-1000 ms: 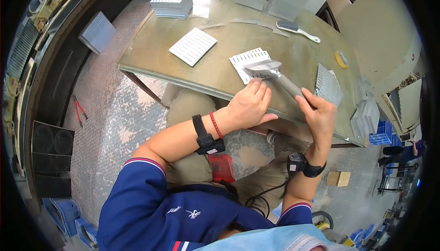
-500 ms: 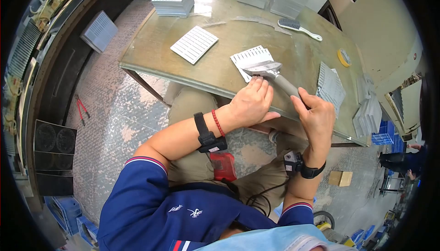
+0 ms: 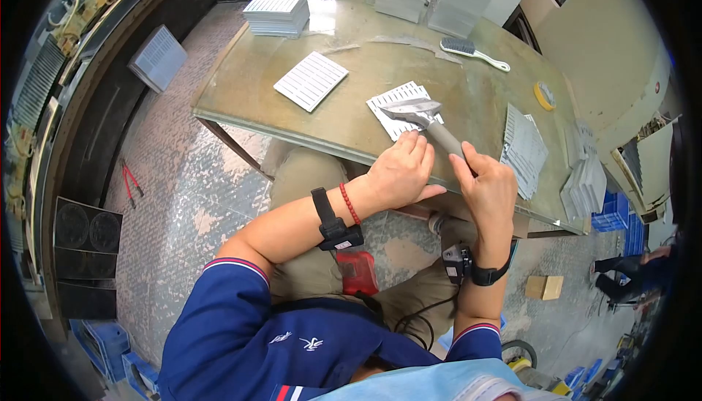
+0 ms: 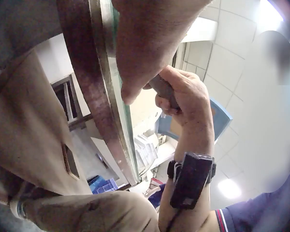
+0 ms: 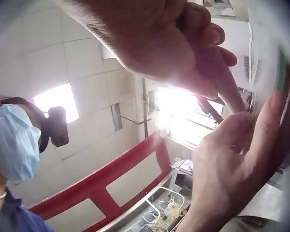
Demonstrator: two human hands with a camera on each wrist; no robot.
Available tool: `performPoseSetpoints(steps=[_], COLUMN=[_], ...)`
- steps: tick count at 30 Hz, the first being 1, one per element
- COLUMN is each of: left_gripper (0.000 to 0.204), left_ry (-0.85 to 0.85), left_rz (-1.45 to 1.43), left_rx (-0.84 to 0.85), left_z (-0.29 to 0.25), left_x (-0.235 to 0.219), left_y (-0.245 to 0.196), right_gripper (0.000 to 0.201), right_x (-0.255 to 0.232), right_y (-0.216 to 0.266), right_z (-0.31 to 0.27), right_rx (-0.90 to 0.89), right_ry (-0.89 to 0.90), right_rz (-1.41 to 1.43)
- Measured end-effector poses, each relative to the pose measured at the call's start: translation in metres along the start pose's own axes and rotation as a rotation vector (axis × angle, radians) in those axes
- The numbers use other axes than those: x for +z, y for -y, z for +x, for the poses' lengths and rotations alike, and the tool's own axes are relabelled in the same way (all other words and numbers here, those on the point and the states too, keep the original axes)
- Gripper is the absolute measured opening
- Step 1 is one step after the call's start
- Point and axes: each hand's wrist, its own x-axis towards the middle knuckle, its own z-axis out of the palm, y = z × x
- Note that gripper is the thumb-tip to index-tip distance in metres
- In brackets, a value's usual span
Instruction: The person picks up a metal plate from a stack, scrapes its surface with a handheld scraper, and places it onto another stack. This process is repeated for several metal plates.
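Observation:
My right hand (image 3: 488, 185) grips the thick grey handle of a hand tool (image 3: 443, 139) with a broad, flat metal head, scraper-like in shape. That head lies over a small set of white slotted plates (image 3: 384, 105) near the table's front edge and covers part of them. My left hand (image 3: 401, 173) rests at the plates' near edge, its fingers extended and its thumb pointing out to the right. In the left wrist view the right fingers (image 4: 186, 92) wrap the dark handle. The right wrist view has the left hand (image 5: 227, 169) close below the handle, its fingertips hidden.
Another slotted plate (image 3: 311, 81) lies to the left on the table (image 3: 241, 90). Stacks of plates (image 3: 276, 15) stand along the back. A brush (image 3: 474, 53), a tape roll (image 3: 544, 96) and loose plates (image 3: 523, 151) are on the right. A person (image 3: 636, 273) is at the far right.
My right hand has shifted left and slightly towards my body, and the tool's metal head has moved a little left over the plates. My left hand stays in place.

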Motion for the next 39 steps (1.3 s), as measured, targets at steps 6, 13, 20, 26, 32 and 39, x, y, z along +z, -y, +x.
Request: performPoseSetpoints(steps=[6, 13, 20, 26, 32, 39], left_gripper=[0.069, 0.069, 0.068, 0.067, 0.067, 0.066], left_ry=[-0.011, -0.027, -0.010, -0.022, -0.013, -0.024], left_rz=[0.011, -0.021, -0.030, -0.026, 0.010, -0.028], left_rx=[-0.005, -0.009, -0.011, -0.019, 0.002, 0.005], left_z=[0.001, 0.000, 0.001, 0.001, 0.002, 0.003], left_x=[0.001, 0.001, 0.001, 0.001, -0.002, 0.003], left_y=[0.000, 0.001, -0.001, -0.001, -0.002, -0.002], right_gripper=[0.024, 0.025, 0.025, 0.024, 0.025, 0.024], right_x=[0.018, 0.006, 0.024, 0.000, 0.012, 0.010], right_y=[0.006, 0.007, -0.004, 0.011, 0.002, 0.011], right_z=[0.011, 0.001, 0.009, -0.001, 0.009, 0.003], right_rx=[0.002, 0.009, 0.047, 0.083, 0.003, -0.023], right_ry=[0.006, -0.042, -0.037, -0.002, -0.006, 0.003], right_rz=[-0.128, -0.114, -0.160, -0.152, -0.089, -0.017])
